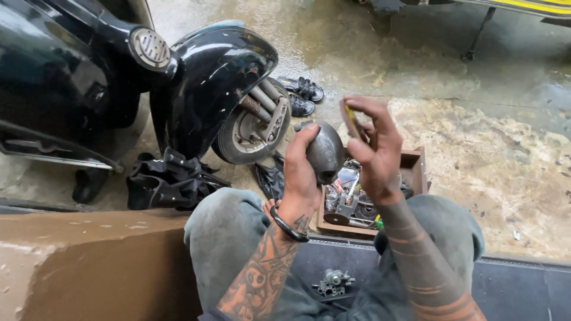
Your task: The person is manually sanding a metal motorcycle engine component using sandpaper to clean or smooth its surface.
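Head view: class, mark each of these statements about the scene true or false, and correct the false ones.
1. The left hand grips a dark rounded metal part. True.
2. The right hand is empty. False: it pinches a small yellowish strip.
3. A wooden box of parts sits below the hands. True.
4. The scooter is red. False: it is black.
5. A pair of sandals lies on the wet floor. True.

The left hand (300, 172) holds a dark rounded metal shell (325, 151). The right hand (376, 151) pinches a small yellow-edged piece (351, 120) above a wooden box of parts (416, 163).
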